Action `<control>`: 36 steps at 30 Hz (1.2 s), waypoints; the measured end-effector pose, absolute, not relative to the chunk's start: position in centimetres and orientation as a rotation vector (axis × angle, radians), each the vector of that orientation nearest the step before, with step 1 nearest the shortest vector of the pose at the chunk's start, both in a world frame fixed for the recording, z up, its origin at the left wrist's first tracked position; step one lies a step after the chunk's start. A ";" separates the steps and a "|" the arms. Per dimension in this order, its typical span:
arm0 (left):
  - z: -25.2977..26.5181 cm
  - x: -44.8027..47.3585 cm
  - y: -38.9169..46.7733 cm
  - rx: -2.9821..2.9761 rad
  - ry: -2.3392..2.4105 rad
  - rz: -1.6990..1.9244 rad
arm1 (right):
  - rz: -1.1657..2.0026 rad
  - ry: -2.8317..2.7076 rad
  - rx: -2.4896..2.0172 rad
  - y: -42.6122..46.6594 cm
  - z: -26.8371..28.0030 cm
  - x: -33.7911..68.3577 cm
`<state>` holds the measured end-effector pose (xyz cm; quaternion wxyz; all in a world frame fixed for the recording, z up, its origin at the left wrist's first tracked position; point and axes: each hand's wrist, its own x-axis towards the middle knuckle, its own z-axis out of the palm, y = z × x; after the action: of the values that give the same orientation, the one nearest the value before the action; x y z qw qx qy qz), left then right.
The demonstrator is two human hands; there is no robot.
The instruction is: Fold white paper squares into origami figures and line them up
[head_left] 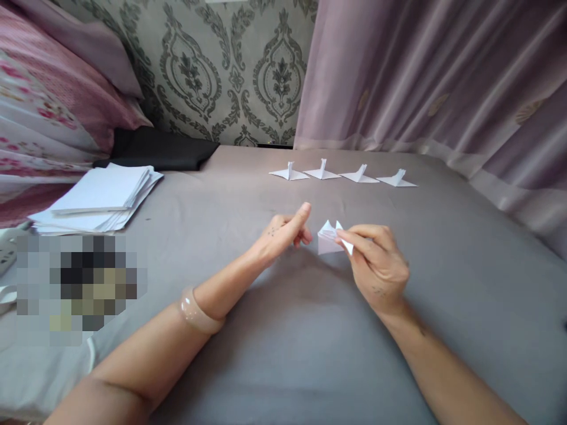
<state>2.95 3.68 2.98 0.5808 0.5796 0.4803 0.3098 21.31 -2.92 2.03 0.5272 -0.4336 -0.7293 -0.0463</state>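
My right hand [381, 265] pinches a small piece of folded white paper [328, 243] between thumb and fingers. Two pointed tips stand up along the paper's top edge, and a flap sticks out beneath my fingers. Just left of it, apart from the paper, is my left hand [283, 235]. Its thumb is raised away from the loosely curled fingers, and nothing shows in its grasp. A pale bangle [197, 313] circles the left forearm. Beyond both hands, several folded white paper figures [322, 171] stand in a row, each with an upright part rising from a flat, pointed base.
A grey sheet [274, 366] covers the surface under my arms. At the left lies a stack of white paper [100, 190], with a black flat item [163, 147] behind it. A blurred patch hides something below the stack. Purple curtains [420, 71] hang at the right.
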 end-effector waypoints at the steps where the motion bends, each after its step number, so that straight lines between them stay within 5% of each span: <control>1: 2.8 3.0 3.7 1.302 1.071 0.650 | -0.182 -1.829 -0.973 -2.9 1.9 21.4; 10: 1.4 3.0 3.9 1.098 0.759 0.813 | -0.327 -2.224 -0.845 -2.7 0.9 20.6; 20: -0.6 2.4 4.4 2.108 1.078 0.789 | 0.005 -2.473 -0.997 -3.6 -0.1 20.8; 36: -1.0 2.9 3.7 2.314 0.906 0.606 | 0.382 -1.748 -1.512 -3.5 -0.5 21.2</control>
<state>2.87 3.74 -0.99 0.2877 0.8664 0.3393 0.2268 21.16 -3.55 -0.55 0.3890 -0.5947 -0.6873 0.1503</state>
